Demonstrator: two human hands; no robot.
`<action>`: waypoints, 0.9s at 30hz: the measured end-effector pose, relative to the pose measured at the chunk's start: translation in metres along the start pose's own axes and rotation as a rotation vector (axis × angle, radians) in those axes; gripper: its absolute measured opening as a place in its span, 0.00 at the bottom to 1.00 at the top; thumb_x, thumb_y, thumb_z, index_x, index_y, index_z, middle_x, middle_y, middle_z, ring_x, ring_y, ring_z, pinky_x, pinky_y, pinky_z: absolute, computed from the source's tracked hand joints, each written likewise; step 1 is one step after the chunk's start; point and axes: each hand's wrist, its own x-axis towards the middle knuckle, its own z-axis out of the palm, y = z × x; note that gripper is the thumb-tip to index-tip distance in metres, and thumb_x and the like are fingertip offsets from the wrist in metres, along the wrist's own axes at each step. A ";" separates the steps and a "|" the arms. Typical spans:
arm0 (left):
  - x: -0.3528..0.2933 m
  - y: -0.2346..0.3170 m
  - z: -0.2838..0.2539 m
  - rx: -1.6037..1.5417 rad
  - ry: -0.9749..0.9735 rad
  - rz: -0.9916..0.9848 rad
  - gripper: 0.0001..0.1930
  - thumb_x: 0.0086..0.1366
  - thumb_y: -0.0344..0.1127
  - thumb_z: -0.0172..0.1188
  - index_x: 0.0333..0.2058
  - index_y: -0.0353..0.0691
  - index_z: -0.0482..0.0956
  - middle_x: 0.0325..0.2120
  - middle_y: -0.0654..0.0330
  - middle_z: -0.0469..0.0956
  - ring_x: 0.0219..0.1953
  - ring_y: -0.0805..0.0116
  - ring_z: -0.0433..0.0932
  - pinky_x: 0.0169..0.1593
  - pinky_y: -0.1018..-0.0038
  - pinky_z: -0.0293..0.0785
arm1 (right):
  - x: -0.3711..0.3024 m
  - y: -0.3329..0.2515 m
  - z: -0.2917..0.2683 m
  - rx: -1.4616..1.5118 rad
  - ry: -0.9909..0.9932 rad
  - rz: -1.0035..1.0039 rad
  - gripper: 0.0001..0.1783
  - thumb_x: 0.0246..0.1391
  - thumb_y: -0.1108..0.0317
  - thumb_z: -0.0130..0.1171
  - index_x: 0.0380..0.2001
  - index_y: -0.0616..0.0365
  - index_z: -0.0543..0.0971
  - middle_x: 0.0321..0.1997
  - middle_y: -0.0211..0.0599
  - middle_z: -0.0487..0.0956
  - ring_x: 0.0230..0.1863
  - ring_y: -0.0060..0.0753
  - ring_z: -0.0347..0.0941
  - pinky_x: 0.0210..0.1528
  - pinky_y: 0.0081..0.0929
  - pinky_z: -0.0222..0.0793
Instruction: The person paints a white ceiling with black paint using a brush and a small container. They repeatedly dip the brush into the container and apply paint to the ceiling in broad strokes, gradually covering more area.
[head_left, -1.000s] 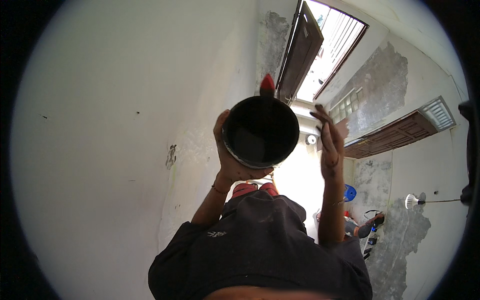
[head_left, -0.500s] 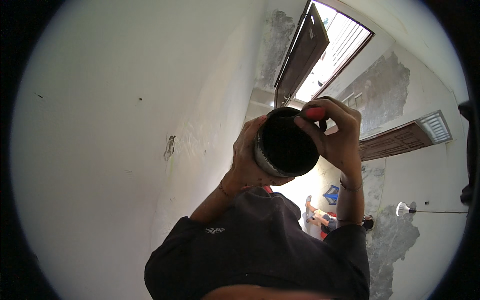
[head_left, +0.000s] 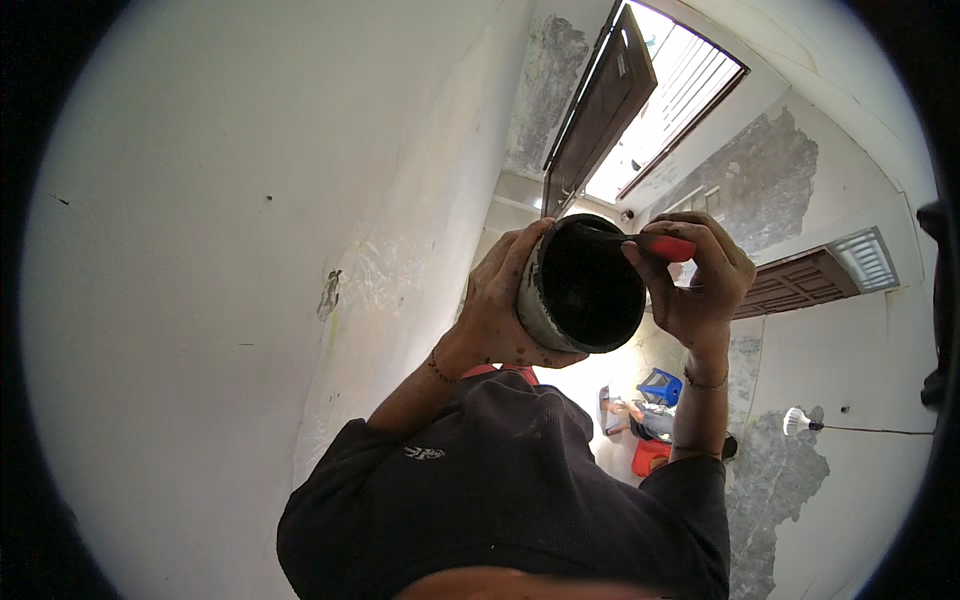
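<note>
We saw the round pot (head_left: pixel 534 305) in front of the dark shirt (head_left: pixel 480 500), its mouth facing us. The left hand (head_left: pixel 500 300) cupped the pot's left side and underside, fingers spread. The right hand (head_left: pixel 700 270), at the pot's right, pinched a red-handled tool (head_left: pixel 668 248) between thumb and fingers. The tool's long axis ran crosswise, the handle lying just right of the pot's rim and a dark, narrow part reaching leftward over its mouth; we could not tell whether the tip touched the inner wall. The pot was a cylinder, black inside, grey and crusted outside; the handle looked smooth, perhaps plastic. Left of the pot rose a pale, scuffed wall (head_left: pixel 200 330).
</note>
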 end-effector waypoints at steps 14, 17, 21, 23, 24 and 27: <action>-0.011 0.001 0.003 0.103 0.024 0.006 0.66 0.34 0.55 0.86 0.68 0.30 0.60 0.58 0.42 0.72 0.58 0.44 0.76 0.61 0.52 0.75 | -0.048 -0.007 -0.031 0.495 0.039 0.256 0.22 0.44 0.67 0.81 0.37 0.61 0.78 0.37 0.46 0.85 0.40 0.36 0.85 0.37 0.26 0.80; -0.014 0.001 0.005 0.082 0.035 -0.003 0.65 0.34 0.55 0.86 0.68 0.30 0.60 0.58 0.41 0.72 0.58 0.43 0.76 0.60 0.52 0.75 | -0.057 -0.004 -0.031 0.464 0.031 0.191 0.20 0.46 0.69 0.79 0.36 0.61 0.77 0.39 0.46 0.85 0.40 0.35 0.85 0.38 0.25 0.80; -0.015 0.003 0.008 0.037 0.077 0.046 0.66 0.34 0.57 0.86 0.68 0.32 0.61 0.58 0.40 0.72 0.58 0.41 0.75 0.60 0.51 0.75 | -0.061 -0.004 -0.029 0.455 0.051 0.343 0.16 0.52 0.77 0.72 0.39 0.61 0.75 0.41 0.47 0.85 0.40 0.33 0.84 0.43 0.26 0.82; -0.014 0.005 0.011 -0.006 0.099 0.085 0.65 0.33 0.58 0.86 0.68 0.35 0.62 0.57 0.40 0.72 0.58 0.41 0.75 0.59 0.51 0.75 | -0.061 -0.006 -0.027 0.479 0.039 0.321 0.15 0.55 0.81 0.67 0.42 0.61 0.74 0.42 0.47 0.86 0.43 0.33 0.84 0.44 0.26 0.81; -0.014 0.006 0.011 0.006 0.093 0.088 0.65 0.33 0.58 0.86 0.68 0.37 0.62 0.57 0.40 0.72 0.58 0.40 0.75 0.59 0.50 0.75 | -0.060 -0.007 -0.027 0.476 0.046 0.324 0.15 0.56 0.81 0.67 0.43 0.61 0.74 0.42 0.47 0.86 0.43 0.33 0.84 0.44 0.26 0.81; -0.015 0.009 0.013 0.024 0.077 0.089 0.63 0.33 0.58 0.86 0.68 0.44 0.64 0.56 0.41 0.72 0.58 0.40 0.75 0.58 0.49 0.76 | -0.056 -0.008 -0.028 0.269 0.000 0.205 0.15 0.56 0.82 0.65 0.44 0.60 0.73 0.41 0.45 0.87 0.43 0.33 0.85 0.44 0.26 0.80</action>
